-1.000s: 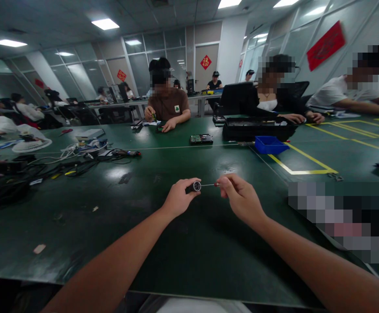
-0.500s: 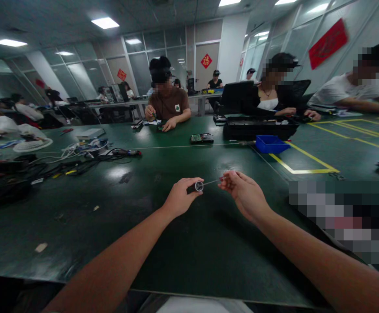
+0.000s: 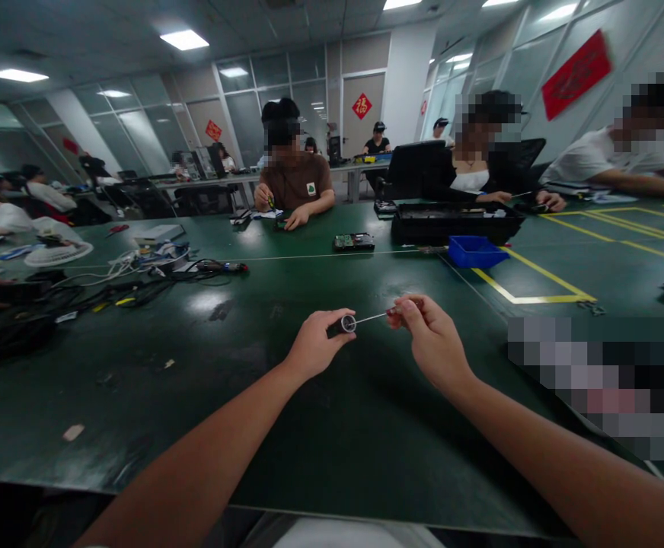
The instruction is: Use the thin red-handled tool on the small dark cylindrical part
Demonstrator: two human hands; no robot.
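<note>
Above the green table, my left hand grips a small black cylinder with a silvery ring at its open end, which faces me and to the right. My right hand is closed on a screwdriver; its thin metal shaft points left and reaches the cylinder's ringed end. Most of the handle is hidden in my fingers, with a reddish bit showing near the shaft. Whether the tip sits on a screw inside, I cannot tell.
Ahead lies a small green circuit-board device. A blue bin stands by a long black tray. Tangled cables spread at left. Across the table a person in a brown shirt works; others sit at right.
My right hand has turned, its fingers rolling round the screwdriver handle. The cylinder in my left hand has barely shifted.
</note>
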